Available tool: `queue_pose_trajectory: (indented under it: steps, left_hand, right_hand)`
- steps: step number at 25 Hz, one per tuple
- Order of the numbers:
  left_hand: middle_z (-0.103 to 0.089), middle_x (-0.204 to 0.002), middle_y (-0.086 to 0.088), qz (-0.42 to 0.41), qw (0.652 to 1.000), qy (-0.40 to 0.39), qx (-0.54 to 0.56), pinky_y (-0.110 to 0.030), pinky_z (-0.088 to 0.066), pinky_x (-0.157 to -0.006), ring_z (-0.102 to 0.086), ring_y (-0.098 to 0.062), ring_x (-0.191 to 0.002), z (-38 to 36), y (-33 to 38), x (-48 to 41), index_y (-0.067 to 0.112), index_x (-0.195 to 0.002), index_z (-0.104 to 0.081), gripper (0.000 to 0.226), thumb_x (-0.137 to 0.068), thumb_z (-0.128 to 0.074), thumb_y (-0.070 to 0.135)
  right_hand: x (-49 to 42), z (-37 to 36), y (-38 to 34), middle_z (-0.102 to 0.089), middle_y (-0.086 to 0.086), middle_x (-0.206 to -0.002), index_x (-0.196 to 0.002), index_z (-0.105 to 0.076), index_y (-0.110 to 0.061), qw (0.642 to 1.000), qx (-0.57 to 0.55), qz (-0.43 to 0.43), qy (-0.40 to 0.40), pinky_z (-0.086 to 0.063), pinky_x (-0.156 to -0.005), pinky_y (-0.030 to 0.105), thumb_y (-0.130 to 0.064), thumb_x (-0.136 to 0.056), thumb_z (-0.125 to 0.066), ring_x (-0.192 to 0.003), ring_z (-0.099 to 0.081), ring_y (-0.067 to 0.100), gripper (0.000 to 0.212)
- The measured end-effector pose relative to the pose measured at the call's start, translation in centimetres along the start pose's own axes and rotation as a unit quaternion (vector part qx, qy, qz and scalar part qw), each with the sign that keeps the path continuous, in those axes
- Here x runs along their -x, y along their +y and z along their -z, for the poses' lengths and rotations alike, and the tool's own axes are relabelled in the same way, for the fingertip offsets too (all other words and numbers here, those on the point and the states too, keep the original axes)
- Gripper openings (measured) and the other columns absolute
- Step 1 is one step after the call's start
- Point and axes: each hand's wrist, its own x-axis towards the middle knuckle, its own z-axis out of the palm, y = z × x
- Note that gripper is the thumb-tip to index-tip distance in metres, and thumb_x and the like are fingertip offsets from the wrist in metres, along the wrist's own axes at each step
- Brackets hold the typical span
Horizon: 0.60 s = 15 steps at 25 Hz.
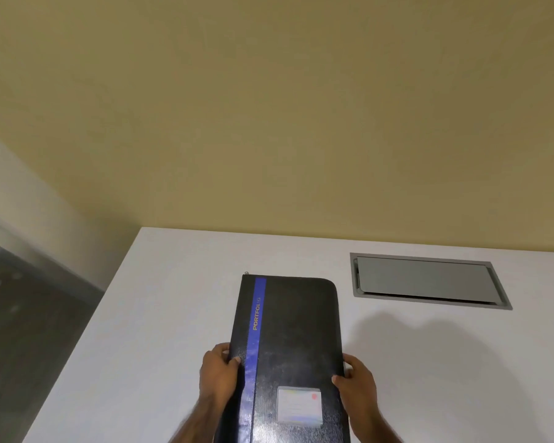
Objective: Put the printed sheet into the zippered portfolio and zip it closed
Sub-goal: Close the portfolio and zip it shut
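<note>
A black zippered portfolio [293, 340] with a blue stripe and gold "PORTFOLIO" lettering lies closed on the white table [173, 298], long side pointing away from me. A small card pocket sits on its near cover. My left hand [216, 375] grips its left edge with the thumb on the cover. My right hand [357, 382] grips the right edge the same way. A small zipper pull shows at the far left corner. No printed sheet is in view.
A grey recessed cable hatch [426, 279] is set into the table at the far right. A yellow wall stands behind the table. The table's left edge drops to a dark floor [29, 330].
</note>
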Motion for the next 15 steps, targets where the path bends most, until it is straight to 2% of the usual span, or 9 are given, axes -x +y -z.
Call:
queue_pose_trajectory:
  steps: [3,6,9,13,15]
  left_hand:
    - [-0.073,-0.082,0.006,-0.021,1.0,-0.009,0.02,-0.02,-0.043,-0.06,-0.066,-0.007,-0.073,0.2,2.1,-1.0,0.017,-0.099,-0.07,0.019,-0.087,-0.067,0.002]
    - [-0.07,-0.078,0.008,-0.042,0.999,-0.009,0.03,-0.018,-0.041,-0.057,-0.065,-0.007,-0.071,0.2,5.2,-2.0,0.018,-0.095,-0.067,0.02,-0.086,-0.068,0.001]
    - [-0.069,-0.082,0.002,-0.056,0.998,-0.008,0.024,-0.025,-0.041,-0.061,-0.066,-0.019,-0.076,-0.2,8.0,-3.7,0.017,-0.095,-0.065,0.019,-0.085,-0.069,0.002]
    - [-0.068,-0.089,-0.002,-0.047,0.999,-0.022,0.016,-0.027,-0.042,-0.068,-0.066,-0.023,-0.085,-1.2,10.1,-6.0,0.016,-0.098,-0.062,0.016,-0.088,-0.068,0.005]
    - [-0.068,-0.093,-0.002,-0.037,0.999,-0.029,0.016,-0.028,-0.044,-0.072,-0.066,-0.024,-0.089,-1.7,10.5,-6.8,0.016,-0.099,-0.061,0.015,-0.09,-0.067,0.006]
  right_hand:
    - [-0.8,0.8,-1.6,-0.074,-0.004,-0.096,-0.098,-0.068,-0.029,0.999,-0.021,0.024,0.012,-0.059,-0.083,0.041,0.008,-0.075,-0.059,-0.087,-0.069,0.019,0.045]
    - [-2.7,1.9,-3.4,-0.073,-0.002,-0.095,-0.102,-0.067,-0.023,0.998,-0.032,0.045,0.024,-0.058,-0.082,0.04,0.009,-0.075,-0.058,-0.085,-0.068,0.018,0.043]
    - [-4.8,2.5,-5.0,-0.074,0.002,-0.098,-0.103,-0.064,-0.028,0.998,-0.037,0.05,0.031,-0.059,-0.086,0.045,0.004,-0.078,-0.062,-0.087,-0.069,0.021,0.041]
    - [-7.5,3.2,-6.8,-0.069,0.002,-0.104,-0.109,-0.064,-0.02,0.997,-0.03,0.049,0.046,-0.058,-0.085,0.038,0.004,-0.082,-0.064,-0.091,-0.067,0.025,0.035]
    - [-8.7,3.4,-7.3,-0.069,0.003,-0.102,-0.105,-0.065,-0.02,0.997,-0.033,0.047,0.052,-0.057,-0.073,0.03,0.006,-0.081,-0.063,-0.087,-0.065,0.022,0.036]
